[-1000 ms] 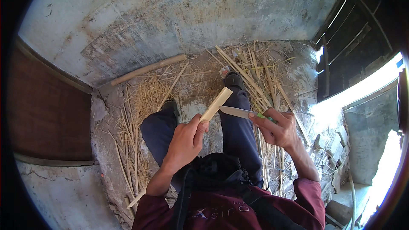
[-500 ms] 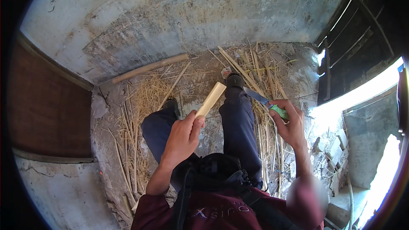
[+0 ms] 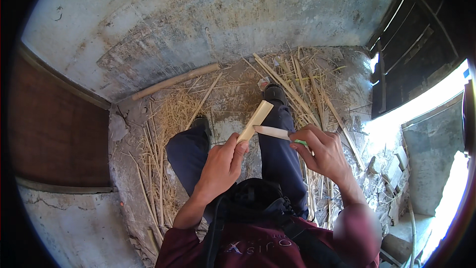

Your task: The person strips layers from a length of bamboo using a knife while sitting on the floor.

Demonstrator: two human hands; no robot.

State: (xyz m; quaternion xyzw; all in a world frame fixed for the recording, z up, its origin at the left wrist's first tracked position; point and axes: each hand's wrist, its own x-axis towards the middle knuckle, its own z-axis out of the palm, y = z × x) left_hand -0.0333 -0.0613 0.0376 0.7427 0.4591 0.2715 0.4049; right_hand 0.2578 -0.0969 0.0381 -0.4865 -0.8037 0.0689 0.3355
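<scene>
My left hand point(image 3: 221, 165) is closed round the lower end of a pale, split bamboo piece point(image 3: 258, 118), which slants up and to the right in front of my legs. In my right hand point(image 3: 322, 154) is a knife point(image 3: 273, 131) with a green handle, mostly hidden by the fingers. Its blade points left, and the tip meets the bamboo's right edge just above my left hand. Whether the blade presses into the bamboo I cannot tell.
Shavings point(image 3: 173, 111) and long bamboo strips point(image 3: 287, 89) litter the floor round my feet. A bamboo pole point(image 3: 174, 81) lies along the stained wall point(image 3: 238, 15). Broken blocks point(image 3: 391, 171) are piled at the right, by a bright opening. A brown panel point(image 3: 57, 124) stands at the left.
My right hand has moved left and slightly down, bringing the knife from beside my right leg to the bamboo. The bamboo has shifted a little right and down with my left hand.
</scene>
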